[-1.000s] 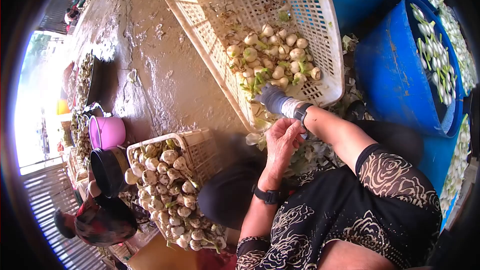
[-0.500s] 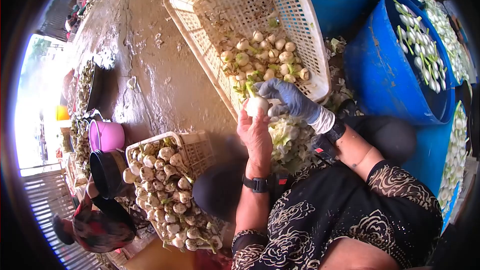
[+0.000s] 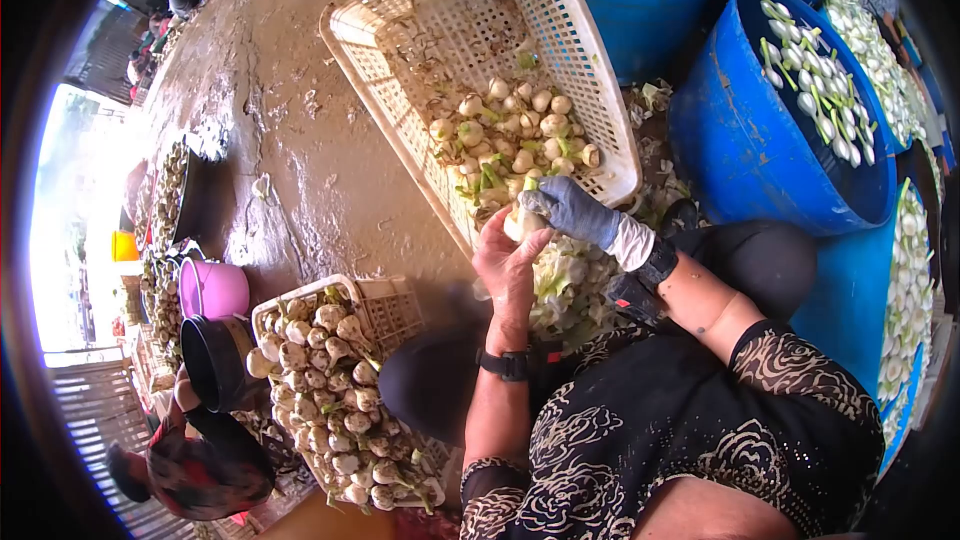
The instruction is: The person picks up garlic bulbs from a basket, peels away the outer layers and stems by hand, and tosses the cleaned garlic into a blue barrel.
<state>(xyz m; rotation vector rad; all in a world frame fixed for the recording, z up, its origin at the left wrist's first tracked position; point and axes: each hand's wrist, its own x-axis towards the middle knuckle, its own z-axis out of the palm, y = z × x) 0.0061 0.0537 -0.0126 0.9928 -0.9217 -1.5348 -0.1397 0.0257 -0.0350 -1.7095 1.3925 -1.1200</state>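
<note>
My bare left hand (image 3: 508, 268) cradles a peeled white bulb (image 3: 520, 224) with a short green stem, like an onion or garlic. From the other side, the gloved fingers of my right hand (image 3: 580, 212) are curled against the bulb's top near the stem. Whether a small tool sits in that glove is hidden. Both hands are over the near edge of a large white plastic crate (image 3: 405, 152), where several similar trimmed bulbs (image 3: 520, 130) lie in a heap. Below the hands are pale leafy peelings (image 3: 572, 290).
A smaller crate (image 3: 390, 308) full of unpeeled, rooty bulbs (image 3: 330, 380) stands by my left knee. On the right, a blue barrel (image 3: 780, 130) holds peeled bulbs in water. A pink bucket (image 3: 215, 287), a black bucket (image 3: 215, 365) and another person (image 3: 205, 465) are at left.
My right fingers, stretched past the stem before, have curled in against the bulb. The bulb has tilted and sits lower between my hands. The view has shifted slightly.
</note>
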